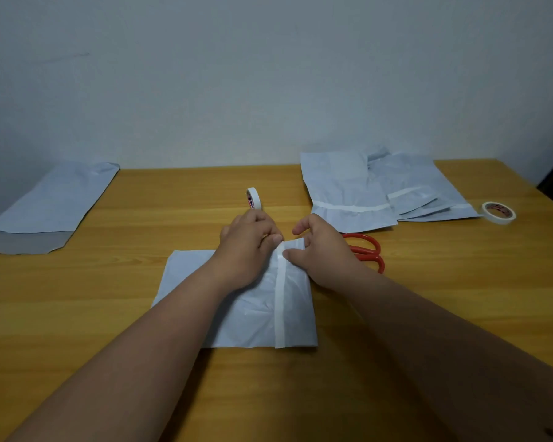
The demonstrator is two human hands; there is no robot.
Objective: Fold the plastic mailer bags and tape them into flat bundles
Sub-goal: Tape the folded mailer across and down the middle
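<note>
Both grips work at the far edge of the folded bag (237, 298) lying flat on the bench (428, 298) in front of the person. The left hand (246, 247) has its fingers curled down, pinching at the top end of the tape strip (280, 301), while the right hand (320, 247) presses its thumb and fingertips onto the same end where it wraps over the bag's edge. Held this way, one hand probably pins the fold shut while the other rubs the tape end down so it sticks.

The strip runs straight from far edge to near edge, across the folded layers, which keeps the bundle flat. A tape roll (253, 198) stands on edge just beyond the left hand, close for the next strip. Red scissors (366, 250) lie just right of the right hand, partly hidden behind it, handy for cutting. Finished bundles (358, 189), each banded with tape, are stacked at the far right, with a second tape roll (498, 212) lying flat beside them. An unfolded bag (51, 199) waits at the far left, well apart, so work seems to flow left to right.
</note>
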